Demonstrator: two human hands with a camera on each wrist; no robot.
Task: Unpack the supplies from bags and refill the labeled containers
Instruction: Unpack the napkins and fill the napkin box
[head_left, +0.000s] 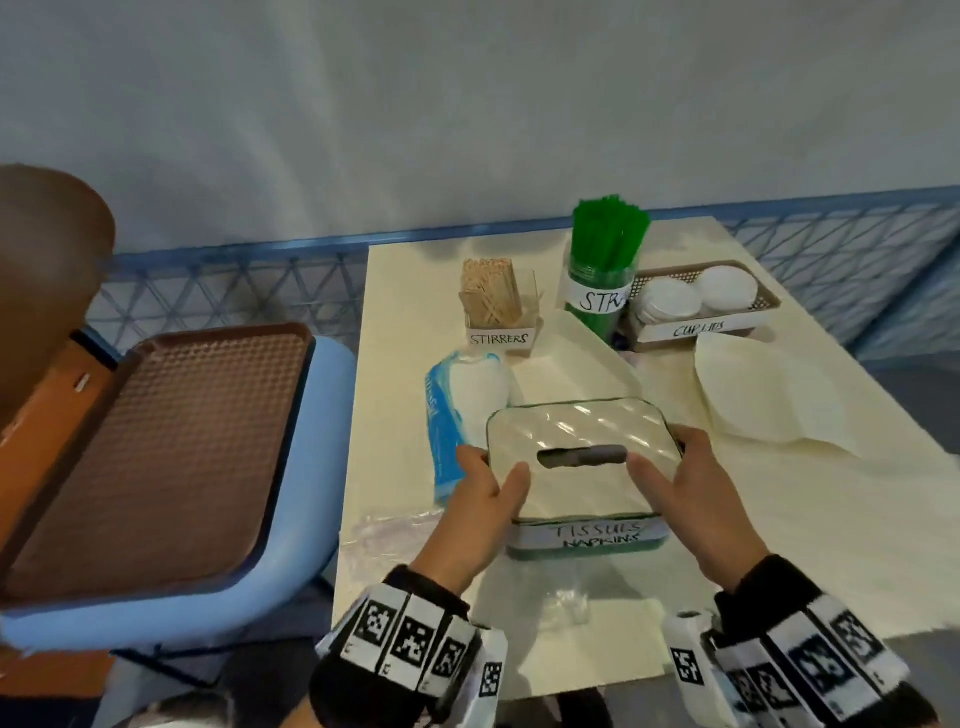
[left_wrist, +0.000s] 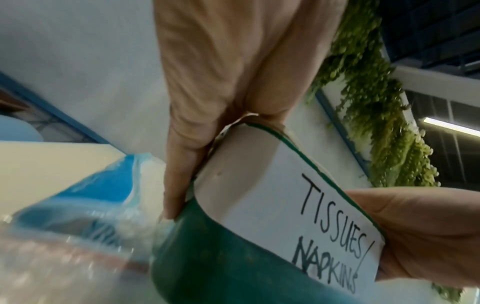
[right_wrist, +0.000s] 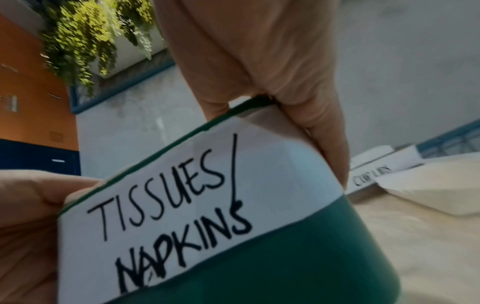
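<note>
Green box: green plastic tissue box (head_left: 587, 543) with white "TISSUES/NAPKINS" label, clear slotted lid (head_left: 576, 447), near table's front edge.
Left hand (head_left: 480, 512): thumb on lid, fingers curled round box's left side.
Right hand (head_left: 696, 499): mirrors this on right side.
Blue-and-white tissue pack (head_left: 457, 415): just left of box.
</note>
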